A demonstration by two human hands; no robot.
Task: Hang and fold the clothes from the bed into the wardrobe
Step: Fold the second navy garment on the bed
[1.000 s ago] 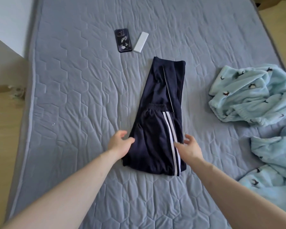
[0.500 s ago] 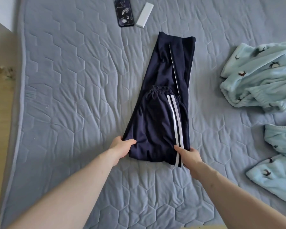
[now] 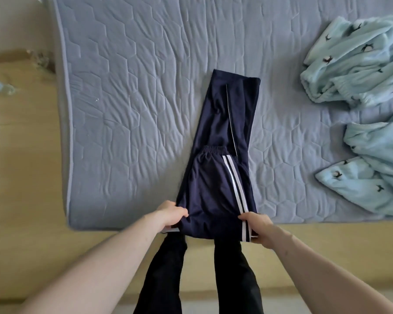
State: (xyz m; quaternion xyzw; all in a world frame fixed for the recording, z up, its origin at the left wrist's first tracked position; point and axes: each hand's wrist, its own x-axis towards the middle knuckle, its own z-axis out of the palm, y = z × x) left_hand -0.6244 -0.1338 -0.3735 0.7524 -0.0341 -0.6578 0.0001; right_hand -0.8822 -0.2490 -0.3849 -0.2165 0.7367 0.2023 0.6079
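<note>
The left hand (image 3: 171, 215) and the right hand (image 3: 259, 226) each pinch a near corner of the folded navy trousers (image 3: 218, 159), which lie at the bed (image 3: 127, 109) edge. Folding seems in hand; next, probably, fold it over once more evenly.

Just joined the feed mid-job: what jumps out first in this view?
The folded navy track pants with white side stripes lie mid-frame on the grey quilted mattress, their near end hanging over its edge. The left hand and right hand each grip a near corner. Crumpled pale blue fleece clothes with dark bird prints sit at the right.
</note>
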